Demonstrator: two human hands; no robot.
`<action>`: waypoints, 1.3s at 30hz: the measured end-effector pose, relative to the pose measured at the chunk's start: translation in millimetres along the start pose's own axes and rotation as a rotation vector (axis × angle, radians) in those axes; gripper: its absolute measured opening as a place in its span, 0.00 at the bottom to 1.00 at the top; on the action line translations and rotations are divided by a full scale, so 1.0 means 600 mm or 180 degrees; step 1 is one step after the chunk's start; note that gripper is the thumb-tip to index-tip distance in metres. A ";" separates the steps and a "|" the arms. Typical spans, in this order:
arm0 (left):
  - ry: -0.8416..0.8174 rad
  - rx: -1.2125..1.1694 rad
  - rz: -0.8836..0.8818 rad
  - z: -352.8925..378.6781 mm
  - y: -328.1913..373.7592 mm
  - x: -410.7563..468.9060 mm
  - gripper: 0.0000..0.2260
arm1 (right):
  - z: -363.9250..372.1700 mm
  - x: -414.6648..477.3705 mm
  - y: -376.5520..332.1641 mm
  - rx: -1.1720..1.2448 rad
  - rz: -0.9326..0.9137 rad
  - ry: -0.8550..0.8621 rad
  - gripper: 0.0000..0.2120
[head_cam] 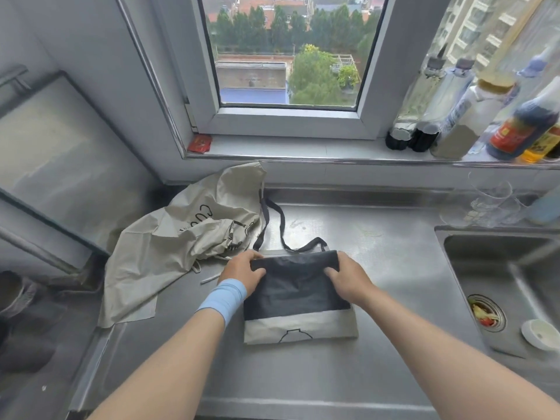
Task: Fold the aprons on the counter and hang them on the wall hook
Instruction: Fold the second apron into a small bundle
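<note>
Currently pinching the far edge of the folded apron [297, 301] at both corners: left hand [242, 268] and right hand [345, 277], each with fingers curled round the dark top fold. Lies flat on the steel counter [378, 268], just beside the crumpled beige apron [181, 237] and near the sink [500, 268]. Could easily spring open on the next fold or lift, being thin creased cloth held along one edge only. Might also drag the dark neck strap [274, 225], looped loose behind and running up against the beige heap, and so tug that along. Risks brushing the dirty drain [486, 313] if swung right. Shows no wall hook anywhere, so cannot judge the carry.
</note>
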State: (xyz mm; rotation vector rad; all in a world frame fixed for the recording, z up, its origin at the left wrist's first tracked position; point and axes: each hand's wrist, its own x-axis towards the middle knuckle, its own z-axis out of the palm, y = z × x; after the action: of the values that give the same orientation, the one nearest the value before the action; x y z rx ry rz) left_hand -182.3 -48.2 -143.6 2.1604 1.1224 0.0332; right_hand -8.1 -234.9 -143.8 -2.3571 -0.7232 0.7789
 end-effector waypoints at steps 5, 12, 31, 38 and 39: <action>0.0429 0.1490 0.0747 0.021 0.000 0.054 0.18 | 0.026 0.070 0.004 -0.0243 0.0125 0.0135 0.11; -0.0373 0.2020 0.1541 0.071 0.017 0.080 0.26 | 0.022 0.125 -0.011 -0.1110 0.0063 0.0286 0.18; -0.0065 0.1809 0.0992 0.087 0.017 0.119 0.22 | 0.048 0.141 -0.029 -0.1455 -0.2213 0.0998 0.18; 0.0264 0.1678 0.1843 0.108 0.009 0.071 0.13 | 0.091 0.114 0.035 -0.2450 -0.1648 -0.0247 0.33; -0.0048 0.1782 0.1795 0.115 0.003 0.056 0.18 | 0.093 0.116 0.037 -0.2508 -0.1631 -0.0230 0.33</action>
State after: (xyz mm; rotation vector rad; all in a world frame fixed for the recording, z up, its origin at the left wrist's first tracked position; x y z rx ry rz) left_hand -138.2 -63.6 -204.5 2.9133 0.5083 -0.0512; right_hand 9.8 -188.3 -220.9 -2.5836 -1.8388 0.3795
